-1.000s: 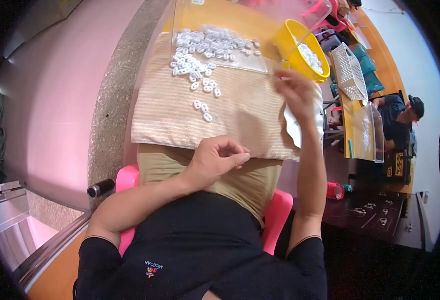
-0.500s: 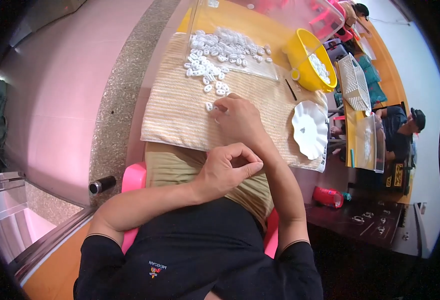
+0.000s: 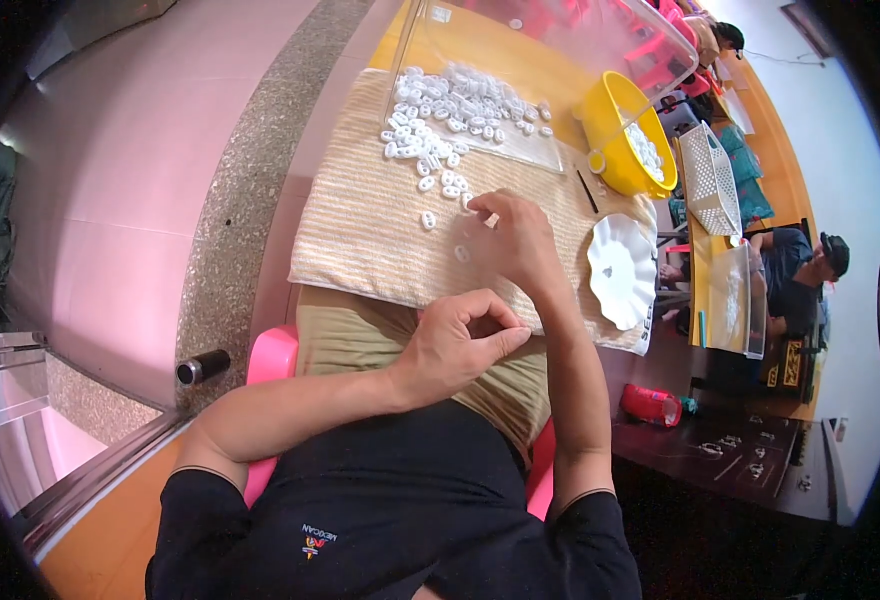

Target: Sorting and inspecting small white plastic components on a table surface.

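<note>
The left hand [image 3: 460, 342] was pinched closed at the near edge of the striped towel [image 3: 360, 245]; whether it gripped anything, I could not tell. The right hand [image 3: 522, 238] hovered over the towel, fingers curled near the white two-holed pieces [image 3: 428, 220], its grip too blurred to judge. More pieces lay heaped farther up the worktop [image 3: 387, 50], left of the yellow basket [image 3: 610, 150]; a scalloped white dish [image 3: 622, 275] sat to the right.
</note>
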`<move>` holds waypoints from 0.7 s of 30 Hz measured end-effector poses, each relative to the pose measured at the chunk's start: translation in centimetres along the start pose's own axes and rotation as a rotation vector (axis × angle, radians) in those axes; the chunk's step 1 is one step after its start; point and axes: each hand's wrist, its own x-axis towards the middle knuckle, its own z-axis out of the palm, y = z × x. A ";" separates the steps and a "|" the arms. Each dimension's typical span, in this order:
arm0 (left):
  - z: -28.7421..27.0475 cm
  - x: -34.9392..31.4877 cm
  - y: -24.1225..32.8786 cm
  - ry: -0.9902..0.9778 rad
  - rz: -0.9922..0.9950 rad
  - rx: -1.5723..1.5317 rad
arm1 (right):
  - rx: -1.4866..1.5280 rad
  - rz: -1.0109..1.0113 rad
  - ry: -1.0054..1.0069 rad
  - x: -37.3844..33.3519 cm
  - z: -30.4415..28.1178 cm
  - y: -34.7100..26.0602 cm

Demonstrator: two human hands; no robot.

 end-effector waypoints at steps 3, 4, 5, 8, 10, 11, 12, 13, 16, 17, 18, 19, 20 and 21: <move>-0.1 0.0 0.0 0.012 0.002 0.002 | 0.009 -0.006 0.006 1.1 -0.2 -0.2; -0.1 0.1 0.0 0.017 0.008 -0.012 | 0.009 -0.007 0.008 1.4 -0.2 -0.4; -0.1 0.1 0.0 0.017 0.010 -0.010 | 0.007 -0.002 0.007 1.7 -0.1 -0.6; 0.0 0.0 0.2 0.038 0.008 -0.018 | 0.001 -0.015 0.012 2.8 0.4 -1.1; -0.1 0.0 0.4 0.051 0.009 -0.038 | -0.002 -0.036 0.017 3.6 0.9 -1.4; -0.1 -0.1 0.5 0.052 0.009 -0.037 | -0.014 -0.041 0.026 4.1 1.2 -1.6; -0.1 -0.1 0.5 0.061 0.017 -0.047 | -0.027 -0.046 0.034 4.4 1.5 -1.7; -0.2 0.0 0.6 0.067 0.027 -0.058 | -0.028 -0.048 0.036 4.8 1.6 -1.8; -0.2 0.0 0.9 0.071 0.037 -0.072 | -0.090 -0.052 0.006 5.5 2.0 -2.0; -0.2 0.0 1.0 0.073 0.037 -0.074 | -0.092 -0.050 -0.005 5.6 2.1 -2.0; -0.3 0.0 1.0 0.073 0.039 -0.073 | -0.094 -0.048 -0.016 5.6 2.1 -1.9; -0.3 0.0 1.1 0.074 0.041 -0.074 | -0.095 -0.050 -0.019 5.6 2.1 -1.9; -0.4 0.0 1.2 0.076 0.040 -0.076 | -0.091 -0.059 -0.018 5.6 2.1 -1.9; -0.4 0.0 1.2 0.078 0.036 -0.074 | -0.088 -0.067 -0.017 5.5 2.1 -1.8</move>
